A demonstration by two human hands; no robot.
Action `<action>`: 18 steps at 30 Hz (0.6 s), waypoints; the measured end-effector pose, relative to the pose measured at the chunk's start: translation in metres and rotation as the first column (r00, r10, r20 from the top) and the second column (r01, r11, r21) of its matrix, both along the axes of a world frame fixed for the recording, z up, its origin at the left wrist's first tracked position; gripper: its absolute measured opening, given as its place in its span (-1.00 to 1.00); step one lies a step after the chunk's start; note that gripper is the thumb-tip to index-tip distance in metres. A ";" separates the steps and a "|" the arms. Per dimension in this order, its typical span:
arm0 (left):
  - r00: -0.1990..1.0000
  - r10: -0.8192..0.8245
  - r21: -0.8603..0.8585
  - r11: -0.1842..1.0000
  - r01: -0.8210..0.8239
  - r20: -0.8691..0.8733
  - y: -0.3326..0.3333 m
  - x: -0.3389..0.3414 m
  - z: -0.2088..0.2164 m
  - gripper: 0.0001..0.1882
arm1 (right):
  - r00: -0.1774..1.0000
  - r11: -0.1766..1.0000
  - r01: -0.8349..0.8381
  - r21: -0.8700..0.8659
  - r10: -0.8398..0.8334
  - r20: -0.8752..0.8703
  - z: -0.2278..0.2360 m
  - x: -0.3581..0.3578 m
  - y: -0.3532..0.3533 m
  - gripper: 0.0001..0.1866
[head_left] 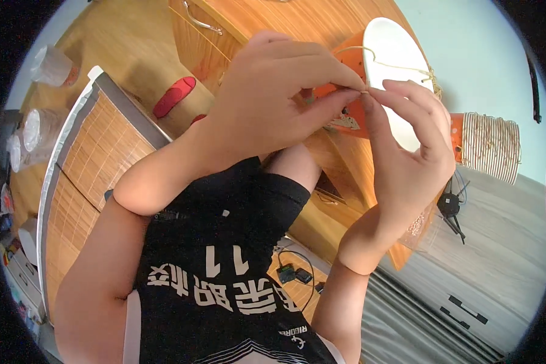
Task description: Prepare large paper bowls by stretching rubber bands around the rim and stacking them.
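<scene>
Both hands are raised over a wooden desk (303, 21), their fingertips meeting close together. My left hand (279, 85) pinches with thumb and forefinger. From the other side, my right hand (409, 127) also pinches, its remaining fingers loosely curled. Whatever sits between the fingertips is too small to make out. Just behind them stands a white oval dish (391, 45), partly hidden by my right hand. A thin yellowish cord (400, 66) runs across the dish toward a small tangle at its right edge. Beside the dish lies an orange patterned thing (349, 124), partly covered by my hands.
Right of my right hand is a bundle of pale cord (490, 145) wound in rows. A black device with antennas (450, 203) is near a grey wooden surface (497, 230). At left are a bamboo-matted bed (97, 145), a red slipper (176, 96) and a clear plastic container (51, 65).
</scene>
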State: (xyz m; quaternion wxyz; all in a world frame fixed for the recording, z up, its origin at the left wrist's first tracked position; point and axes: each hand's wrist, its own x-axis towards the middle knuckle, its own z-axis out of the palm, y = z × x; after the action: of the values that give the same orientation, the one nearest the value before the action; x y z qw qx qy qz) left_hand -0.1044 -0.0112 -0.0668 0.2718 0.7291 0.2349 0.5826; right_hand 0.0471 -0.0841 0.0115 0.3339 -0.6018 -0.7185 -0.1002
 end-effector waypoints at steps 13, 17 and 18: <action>0.993 0.049 -0.017 0.999 -0.047 0.107 -0.005 0.012 0.003 -0.88 | 0.983 0.957 -0.077 -0.279 0.026 -0.181 0.016 0.013 0.004 -0.86; 0.984 0.101 -0.034 0.995 -0.097 0.148 -0.004 0.013 0.001 -0.85 | 0.953 0.886 -0.166 -0.433 0.030 -0.303 0.026 0.018 0.006 -0.88; 0.986 0.103 0.035 0.993 -0.109 0.134 -0.002 0.011 -0.001 -0.83 | 0.943 0.866 -0.195 -0.461 0.037 -0.330 0.028 0.017 0.008 -0.88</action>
State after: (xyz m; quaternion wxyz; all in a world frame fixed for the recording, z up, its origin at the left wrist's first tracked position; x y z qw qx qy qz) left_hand -0.0938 -0.0130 -0.0679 0.2398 0.6810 0.2424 0.6481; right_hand 0.0639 -0.0762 0.0391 0.2854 -0.6295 -0.6943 0.2003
